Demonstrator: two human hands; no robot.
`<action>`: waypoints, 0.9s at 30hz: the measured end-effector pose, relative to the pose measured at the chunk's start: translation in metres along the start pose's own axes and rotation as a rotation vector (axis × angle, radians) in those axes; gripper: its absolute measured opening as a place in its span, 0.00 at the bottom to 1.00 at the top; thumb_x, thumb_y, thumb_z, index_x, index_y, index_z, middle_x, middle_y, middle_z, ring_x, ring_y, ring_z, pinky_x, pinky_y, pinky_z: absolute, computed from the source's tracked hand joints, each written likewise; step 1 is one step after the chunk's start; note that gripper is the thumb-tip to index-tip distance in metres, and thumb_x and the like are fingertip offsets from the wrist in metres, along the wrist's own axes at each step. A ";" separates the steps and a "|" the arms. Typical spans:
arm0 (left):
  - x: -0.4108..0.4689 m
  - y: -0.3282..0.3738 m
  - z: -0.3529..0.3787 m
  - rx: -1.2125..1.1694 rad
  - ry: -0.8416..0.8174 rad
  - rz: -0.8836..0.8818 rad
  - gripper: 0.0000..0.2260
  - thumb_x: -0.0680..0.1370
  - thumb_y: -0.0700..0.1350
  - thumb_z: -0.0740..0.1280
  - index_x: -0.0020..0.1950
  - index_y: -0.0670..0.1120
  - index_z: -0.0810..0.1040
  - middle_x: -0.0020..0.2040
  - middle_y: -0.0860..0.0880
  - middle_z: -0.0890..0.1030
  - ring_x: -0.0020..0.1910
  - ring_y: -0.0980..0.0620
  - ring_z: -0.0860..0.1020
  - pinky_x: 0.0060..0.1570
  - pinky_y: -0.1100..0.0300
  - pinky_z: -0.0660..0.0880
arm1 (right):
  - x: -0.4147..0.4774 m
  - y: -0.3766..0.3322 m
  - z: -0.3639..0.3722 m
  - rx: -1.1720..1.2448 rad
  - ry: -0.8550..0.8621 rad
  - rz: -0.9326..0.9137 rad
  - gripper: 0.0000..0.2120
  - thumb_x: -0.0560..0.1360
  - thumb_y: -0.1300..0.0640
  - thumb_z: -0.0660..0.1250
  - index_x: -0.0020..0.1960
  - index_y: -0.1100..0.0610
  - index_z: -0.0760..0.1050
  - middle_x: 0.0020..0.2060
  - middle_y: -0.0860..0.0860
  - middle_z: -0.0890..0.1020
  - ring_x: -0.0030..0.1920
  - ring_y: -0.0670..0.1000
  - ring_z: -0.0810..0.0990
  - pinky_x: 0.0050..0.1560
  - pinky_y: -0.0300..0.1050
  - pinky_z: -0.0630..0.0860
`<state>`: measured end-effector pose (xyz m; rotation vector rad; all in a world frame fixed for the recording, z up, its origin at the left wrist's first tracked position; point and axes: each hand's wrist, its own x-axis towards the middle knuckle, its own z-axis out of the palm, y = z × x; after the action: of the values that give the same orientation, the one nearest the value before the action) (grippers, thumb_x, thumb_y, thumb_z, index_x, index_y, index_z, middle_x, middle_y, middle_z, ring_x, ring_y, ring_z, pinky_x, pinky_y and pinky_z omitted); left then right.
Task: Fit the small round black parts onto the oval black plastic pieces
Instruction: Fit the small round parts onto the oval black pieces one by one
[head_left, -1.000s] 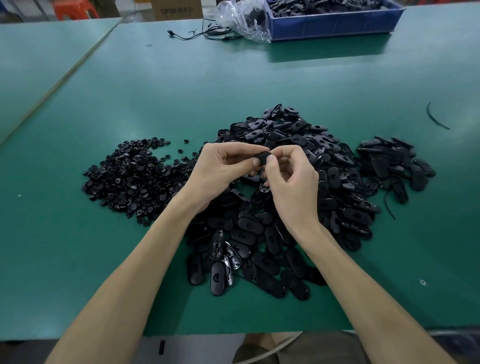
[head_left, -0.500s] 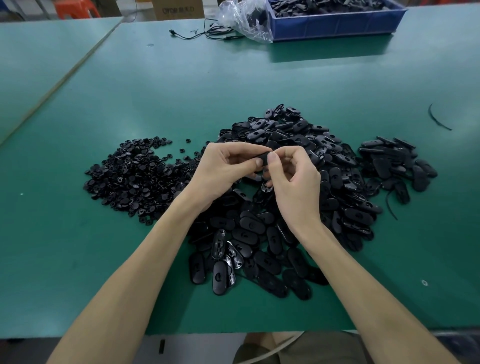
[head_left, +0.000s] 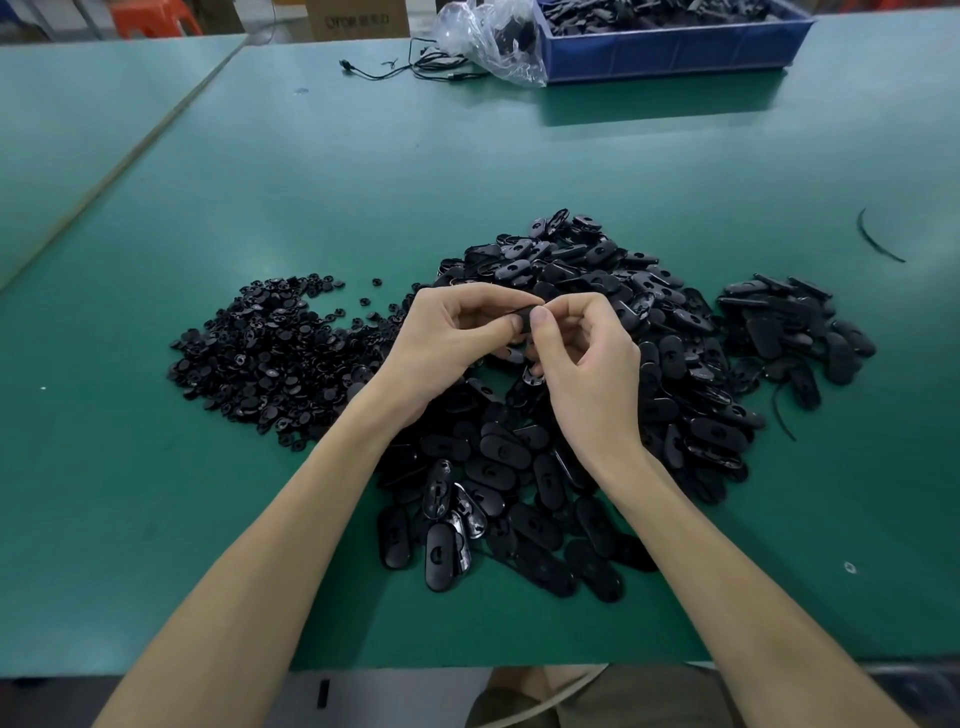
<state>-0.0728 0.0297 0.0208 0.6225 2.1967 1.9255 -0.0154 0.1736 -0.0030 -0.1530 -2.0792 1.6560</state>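
Observation:
My left hand (head_left: 447, 343) and my right hand (head_left: 582, 364) meet above the big heap of oval black plastic pieces (head_left: 597, 395). Together they pinch one oval black piece (head_left: 525, 318) between thumbs and fingertips; most of it is hidden by the fingers, and whether a round part sits on it cannot be told. A pile of small round black parts (head_left: 270, 353) lies on the green table (head_left: 156, 519) to the left of my left hand. A smaller group of oval pieces (head_left: 795, 327) lies apart at the right.
At the table's far edge stands a blue bin (head_left: 675, 47) holding more black parts, with a crumpled clear plastic bag (head_left: 493, 41) and a black cable (head_left: 415, 67) beside it. A thin black strip (head_left: 878, 239) lies at the right. A second green table (head_left: 78, 130) adjoins at left.
Both hands stay together over the heap, with only slight finger movement on the held piece.

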 end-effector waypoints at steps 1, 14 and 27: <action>0.000 0.000 -0.001 -0.009 -0.006 -0.003 0.09 0.80 0.32 0.69 0.59 0.37 0.85 0.52 0.43 0.87 0.47 0.54 0.84 0.45 0.64 0.79 | 0.000 0.000 0.000 0.011 -0.003 -0.003 0.03 0.83 0.54 0.69 0.51 0.51 0.77 0.40 0.47 0.85 0.40 0.48 0.85 0.40 0.43 0.82; 0.020 0.036 0.007 0.061 0.212 0.086 0.06 0.78 0.37 0.73 0.54 0.43 0.85 0.44 0.49 0.87 0.40 0.56 0.83 0.40 0.64 0.79 | 0.001 0.004 0.002 -0.041 -0.052 -0.005 0.07 0.83 0.61 0.67 0.59 0.51 0.76 0.47 0.45 0.82 0.46 0.40 0.80 0.47 0.31 0.75; 0.085 0.048 0.164 0.328 -0.288 -0.011 0.08 0.78 0.34 0.70 0.56 0.40 0.86 0.39 0.45 0.87 0.29 0.61 0.79 0.40 0.65 0.80 | 0.001 0.019 0.006 -0.186 -0.210 -0.037 0.10 0.82 0.62 0.68 0.61 0.54 0.75 0.51 0.45 0.77 0.44 0.39 0.77 0.47 0.28 0.74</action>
<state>-0.0770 0.2177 0.0538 0.8721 2.3280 1.3740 -0.0233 0.1734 -0.0216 0.0006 -2.3778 1.5114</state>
